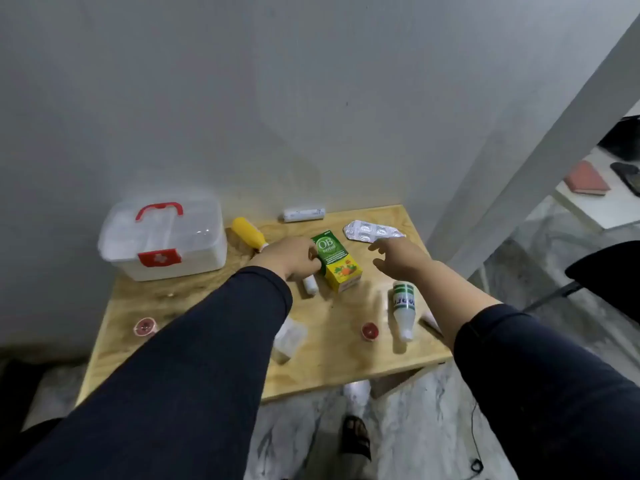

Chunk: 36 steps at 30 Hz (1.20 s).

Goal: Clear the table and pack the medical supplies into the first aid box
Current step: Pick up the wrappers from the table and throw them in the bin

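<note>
A closed clear first aid box (162, 237) with a red handle and latch stands at the table's back left. My left hand (289, 257) grips the left side of a green and yellow medicine carton (337, 261) lying mid-table. My right hand (398, 259) hovers open just right of the carton, fingers spread, near a silver blister pack (370, 232). A yellow bottle (247, 233), a white roll (304, 214) by the wall, a small white tube (310, 285), a white bottle with green label (403, 308), two red tape rolls (370, 330) (145, 327) and gauze packets (289, 337) lie around.
The wooden table (207, 296) stands against a grey wall. A grey pillar (540, 150) rises at right, with a black chair (609, 278) beyond it. A sandalled foot (355, 436) stands on the marbled floor under the front edge.
</note>
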{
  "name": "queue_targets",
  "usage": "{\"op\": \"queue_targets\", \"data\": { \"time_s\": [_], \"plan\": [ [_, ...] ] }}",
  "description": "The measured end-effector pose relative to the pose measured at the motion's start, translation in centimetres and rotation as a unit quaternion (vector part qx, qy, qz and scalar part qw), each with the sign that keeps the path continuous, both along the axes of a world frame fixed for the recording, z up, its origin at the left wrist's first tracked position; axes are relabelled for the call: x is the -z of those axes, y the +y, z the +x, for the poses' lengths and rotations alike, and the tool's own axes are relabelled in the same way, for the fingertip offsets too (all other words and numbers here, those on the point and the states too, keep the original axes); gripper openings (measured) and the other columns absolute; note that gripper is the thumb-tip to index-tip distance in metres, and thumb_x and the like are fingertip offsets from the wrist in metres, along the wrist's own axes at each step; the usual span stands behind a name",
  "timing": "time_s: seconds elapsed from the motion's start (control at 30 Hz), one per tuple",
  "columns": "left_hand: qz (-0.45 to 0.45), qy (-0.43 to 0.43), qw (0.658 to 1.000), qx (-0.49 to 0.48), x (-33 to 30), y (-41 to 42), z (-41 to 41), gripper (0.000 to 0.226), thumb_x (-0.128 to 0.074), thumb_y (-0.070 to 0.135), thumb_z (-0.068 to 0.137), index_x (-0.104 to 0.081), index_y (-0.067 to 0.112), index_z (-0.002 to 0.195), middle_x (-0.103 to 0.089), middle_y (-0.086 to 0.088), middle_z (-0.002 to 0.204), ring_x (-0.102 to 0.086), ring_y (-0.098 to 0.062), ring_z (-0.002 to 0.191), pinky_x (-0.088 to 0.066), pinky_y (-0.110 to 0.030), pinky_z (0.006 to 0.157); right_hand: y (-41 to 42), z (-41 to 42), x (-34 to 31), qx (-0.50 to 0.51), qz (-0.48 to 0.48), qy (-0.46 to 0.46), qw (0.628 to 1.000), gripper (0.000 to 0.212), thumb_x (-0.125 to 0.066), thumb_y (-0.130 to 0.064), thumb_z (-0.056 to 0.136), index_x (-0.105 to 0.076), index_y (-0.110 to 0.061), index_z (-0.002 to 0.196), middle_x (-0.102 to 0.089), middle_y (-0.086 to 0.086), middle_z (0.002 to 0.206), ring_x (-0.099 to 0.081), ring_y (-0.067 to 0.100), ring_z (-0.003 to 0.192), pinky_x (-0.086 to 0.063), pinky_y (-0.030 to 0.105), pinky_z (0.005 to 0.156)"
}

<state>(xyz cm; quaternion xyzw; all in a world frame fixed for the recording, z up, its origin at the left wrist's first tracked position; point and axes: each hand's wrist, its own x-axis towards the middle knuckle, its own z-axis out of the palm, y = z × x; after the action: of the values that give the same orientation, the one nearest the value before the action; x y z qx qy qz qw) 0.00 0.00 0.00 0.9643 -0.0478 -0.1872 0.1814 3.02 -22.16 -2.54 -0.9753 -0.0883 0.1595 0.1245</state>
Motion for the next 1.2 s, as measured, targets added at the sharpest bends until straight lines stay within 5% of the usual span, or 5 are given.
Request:
{"op": "queue_targets", "data": {
  "time_s": [0.37,0.53,1.0,1.1,1.2],
  "plan": [
    [-0.017,-0.008,0.995,-0.100,3.6,-1.6,7.5,0.036,-0.051,0.032,0.089,-0.061,0.025,0.123,-0.062,0.002,0.129,-0.057,-0.023,0.116,-0.050,-0.036,0.092,-2.4,10.6,4.6,-0.037,-0.010,0.007,0.999,0.050,-0.057,-0.021,0.089,-0.047,-0.014,0.137,-0.041,0.012,0.144,-0.035,0.030,0.134,-0.035,0.036,0.109],
    [-0.027,-0.017,0.990,-0.134,4.8,-1.6,8.8,0.031,-0.052,0.031,0.088,-0.064,0.027,0.116,-0.065,0.004,0.121,-0.060,-0.021,0.107,-0.046,-0.029,0.078,-1.5,12.6,6.1,-0.062,0.003,0.007,0.998,0.039,-0.058,-0.028,0.089,-0.055,-0.014,0.125,-0.052,0.010,0.131,-0.045,0.030,0.123,-0.045,0.039,0.098],
    [-0.043,-0.044,0.985,-0.161,1.5,1.3,4.5,0.026,-0.051,0.030,0.091,-0.068,0.021,0.108,-0.068,0.002,0.113,-0.061,-0.023,0.106,-0.051,-0.038,0.091,1.4,10.0,0.9,-0.067,0.007,-0.091,0.994,0.036,-0.061,-0.034,0.079,-0.061,-0.022,0.113,-0.056,0.005,0.117,-0.046,0.027,0.114,-0.050,0.035,0.083],
    [-0.050,-0.055,0.984,-0.162,0.3,3.3,1.6,0.025,-0.051,0.031,0.090,-0.066,0.024,0.109,-0.067,0.004,0.113,-0.061,-0.023,0.104,-0.049,-0.032,0.086,3.9,7.3,-0.9,-0.069,0.009,-0.127,0.989,0.035,-0.060,-0.038,0.078,-0.061,-0.026,0.111,-0.056,0.002,0.114,-0.047,0.025,0.112,-0.045,0.031,0.073],
    [-0.034,-0.045,0.987,-0.149,-0.3,6.0,-2.2,0.030,-0.051,0.031,0.088,-0.064,0.027,0.115,-0.065,0.002,0.116,-0.061,-0.025,0.105,-0.050,-0.036,0.091,7.0,3.7,-1.6,-0.078,0.001,-0.149,0.986,0.035,-0.059,-0.042,0.078,-0.061,-0.028,0.110,-0.057,0.003,0.114,-0.048,0.026,0.111,-0.049,0.035,0.079]
  ]
}}
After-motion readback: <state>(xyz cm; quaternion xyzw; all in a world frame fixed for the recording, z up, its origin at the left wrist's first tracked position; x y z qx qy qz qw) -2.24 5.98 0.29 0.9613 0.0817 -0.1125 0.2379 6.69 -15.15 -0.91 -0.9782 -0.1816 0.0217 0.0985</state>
